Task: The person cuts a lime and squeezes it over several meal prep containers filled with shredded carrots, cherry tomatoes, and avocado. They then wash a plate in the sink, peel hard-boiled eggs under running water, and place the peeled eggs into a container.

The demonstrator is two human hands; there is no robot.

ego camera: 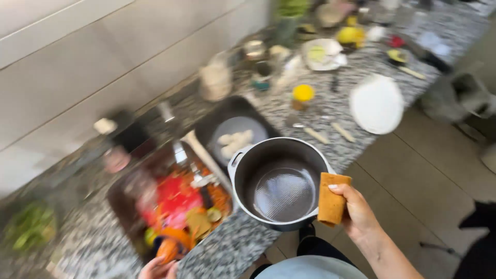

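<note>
My right hand (356,214) grips an orange-brown sponge (331,199) by the right rim of a dark grey pot (279,183) that rests on the edge of a speckled granite counter (227,248). The pot looks wet and bare inside. Only the fingertips of my left hand (157,268) show at the bottom edge, beside the near corner of a sink (121,204) packed with red, orange and green dishes; whether they hold anything is hidden. A second basin (214,121) behind the pot holds a grey plate with pale lumps.
A white plate (377,103) lies on the counter at the right. A yellow-capped bottle (303,94), jars, bowls and utensils crowd the far counter. A tap (168,113) stands behind the sink. Tiled floor runs along the right.
</note>
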